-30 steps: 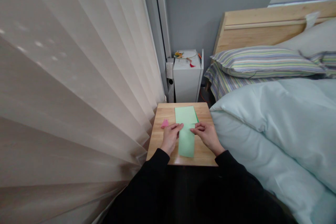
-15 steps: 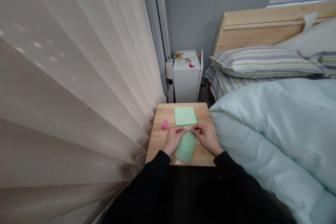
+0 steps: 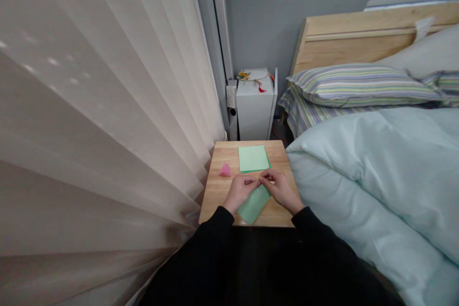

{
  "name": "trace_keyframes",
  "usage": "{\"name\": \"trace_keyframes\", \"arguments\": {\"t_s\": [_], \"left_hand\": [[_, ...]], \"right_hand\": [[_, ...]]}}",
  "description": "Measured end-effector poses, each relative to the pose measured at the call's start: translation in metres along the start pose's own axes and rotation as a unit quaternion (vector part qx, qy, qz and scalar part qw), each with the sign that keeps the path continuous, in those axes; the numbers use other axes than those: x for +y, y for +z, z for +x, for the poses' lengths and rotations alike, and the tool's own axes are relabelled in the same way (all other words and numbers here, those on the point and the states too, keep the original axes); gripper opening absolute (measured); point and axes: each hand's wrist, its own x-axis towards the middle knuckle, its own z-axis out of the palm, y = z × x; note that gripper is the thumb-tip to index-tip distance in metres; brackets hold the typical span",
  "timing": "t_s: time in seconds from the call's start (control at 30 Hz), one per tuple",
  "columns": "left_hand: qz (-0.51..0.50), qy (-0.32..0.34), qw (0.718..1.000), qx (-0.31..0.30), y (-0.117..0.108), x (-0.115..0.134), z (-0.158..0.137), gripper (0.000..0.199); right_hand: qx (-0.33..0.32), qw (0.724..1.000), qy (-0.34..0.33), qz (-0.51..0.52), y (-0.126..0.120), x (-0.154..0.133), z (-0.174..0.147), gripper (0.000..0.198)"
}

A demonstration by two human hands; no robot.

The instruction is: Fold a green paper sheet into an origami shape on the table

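Taking the light wooden tabletop (image 3: 212, 201) as a clock face with twelve at its far edge, a rectangular sheet of light green paper (image 3: 254, 205) lies aslant near six, its lower end pointing towards seven and its upper end towards one. The bare left hand (image 3: 241, 190), in a black sleeve (image 3: 217, 222), comes in from seven and pinches the sheet's upper end between thumb and fingers. The bare right hand (image 3: 280, 187) reaches in from about five and pinches the same end, the two sets of fingertips meeting or nearly so; the exact fold between them is too small to make out. Whether the sheet's lower end rests on the wood cannot be told. At twelve, just beyond the fingers, lies a square pale green paper stack (image 3: 253, 158) with a darker green edge showing. At ten sits a small pink folded paper piece (image 3: 225, 170), near the left hand but apart from it. Beyond twelve stands a white box-shaped cabinet (image 3: 255, 117); a pale blue fabric duvet (image 3: 376, 172) spreads at three, and a pleated beige curtain (image 3: 118, 153) hangs at nine.
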Motion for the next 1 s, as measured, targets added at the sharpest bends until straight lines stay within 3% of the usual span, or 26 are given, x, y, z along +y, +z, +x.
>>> {"name": "trace_keyframes", "arguments": {"t_s": [0.17,0.4,0.6,0.7,0.77,0.87,1.0], "left_hand": [[0.016,-0.002,1.0,0.005,-0.003,-0.002,0.001,0.031],[0.025,-0.002,1.0,-0.006,-0.005,0.0,-0.002,0.027],[-0.012,-0.053,0.999,-0.001,-0.02,0.001,0.002,0.03],[-0.078,-0.066,0.993,0.055,-0.03,0.002,0.005,0.034],[-0.078,-0.038,0.988,0.125,-0.036,0.002,0.007,0.031],[-0.033,0.017,0.981,0.192,-0.041,0.003,0.008,0.023],[0.03,0.05,0.99,0.132,-0.033,0.005,0.006,0.016]], "right_hand": [[0.047,0.998,0.036,0.019,-0.005,0.007,0.003,0.027],[0.004,1.0,0.027,0.015,-0.002,0.001,0.001,0.03],[0.147,0.984,0.087,0.042,-0.033,0.015,0.01,0.051],[0.171,0.977,0.115,0.054,-0.045,0.022,0.012,0.054],[0.131,0.986,0.1,0.03,-0.043,0.024,0.01,0.051],[0.012,0.998,0.058,-0.024,-0.03,0.019,0.004,0.041],[-0.066,0.996,0.052,0.012,-0.009,0.01,-0.002,0.028]]}}
